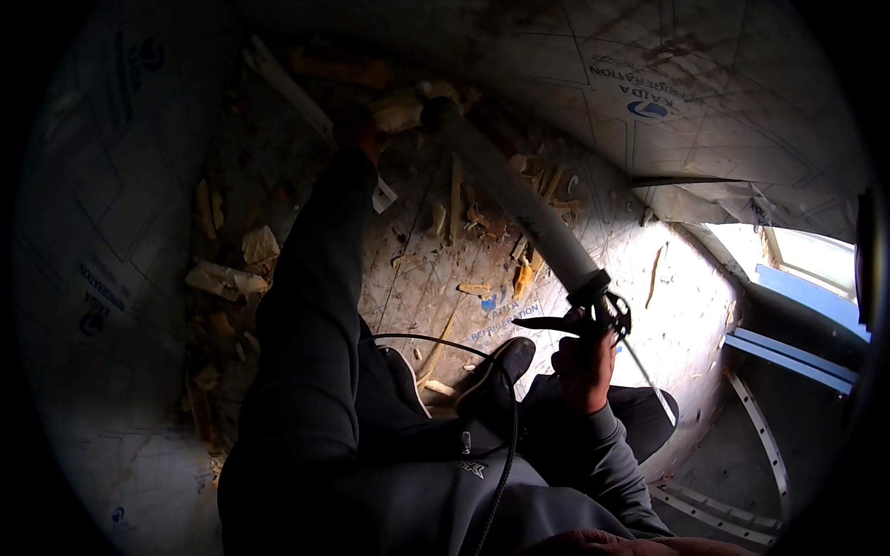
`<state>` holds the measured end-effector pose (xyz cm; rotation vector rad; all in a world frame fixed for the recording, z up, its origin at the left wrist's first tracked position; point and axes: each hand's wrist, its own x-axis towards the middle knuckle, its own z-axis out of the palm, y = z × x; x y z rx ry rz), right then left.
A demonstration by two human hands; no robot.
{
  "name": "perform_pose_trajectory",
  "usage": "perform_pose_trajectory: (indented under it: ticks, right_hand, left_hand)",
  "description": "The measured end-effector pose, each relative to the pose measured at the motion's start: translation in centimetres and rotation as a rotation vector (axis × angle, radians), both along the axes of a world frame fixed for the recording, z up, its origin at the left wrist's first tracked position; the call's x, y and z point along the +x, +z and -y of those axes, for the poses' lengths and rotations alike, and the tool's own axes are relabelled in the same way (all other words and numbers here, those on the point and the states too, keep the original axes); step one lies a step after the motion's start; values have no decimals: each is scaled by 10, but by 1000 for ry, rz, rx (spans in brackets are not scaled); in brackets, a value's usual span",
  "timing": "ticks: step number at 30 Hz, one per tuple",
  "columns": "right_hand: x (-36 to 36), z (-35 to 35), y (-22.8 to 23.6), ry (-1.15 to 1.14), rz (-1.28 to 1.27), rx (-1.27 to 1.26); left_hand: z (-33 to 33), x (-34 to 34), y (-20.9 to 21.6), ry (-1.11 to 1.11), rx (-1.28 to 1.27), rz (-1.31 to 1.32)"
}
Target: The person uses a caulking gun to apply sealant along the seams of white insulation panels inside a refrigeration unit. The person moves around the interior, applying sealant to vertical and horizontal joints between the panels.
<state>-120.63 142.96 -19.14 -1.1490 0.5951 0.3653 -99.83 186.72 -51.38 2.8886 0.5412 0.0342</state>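
A caulking gun [521,196] with a long grey barrel slants from lower right to upper left in front of me. My right hand [588,372] is closed round its black handle, beside the trigger. The thin metal rod sticks out behind the handle. My left arm stretches far forward, and my left hand [364,139] is in deep shadow near the gun's dark front end. Its fingers are too dark to make out. Beside it lie a pale foam chunk [397,113] and a long white strip [287,88]; whether the hand touches either is unclear.
Torn yellowish foam scraps [225,279] litter the panel floor around my shoes [498,380]. Printed panel walls [686,83] rise close on both sides. At right, a bright opening [816,255] has a blue-edged frame, with perforated metal strips [762,435] below. A black cord [513,417] hangs before me.
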Motion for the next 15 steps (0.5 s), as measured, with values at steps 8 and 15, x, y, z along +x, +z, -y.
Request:
perform_pose_trajectory:
  ticks: [8,15]
  right_hand:
    - [5,27,-44,-405,-547,700]
    - [2,30,-61,-365,-566,772]
  left_hand:
    - [9,-10,-15,167,-951,263]
    - [-19,-3,-91,77,-1112,248]
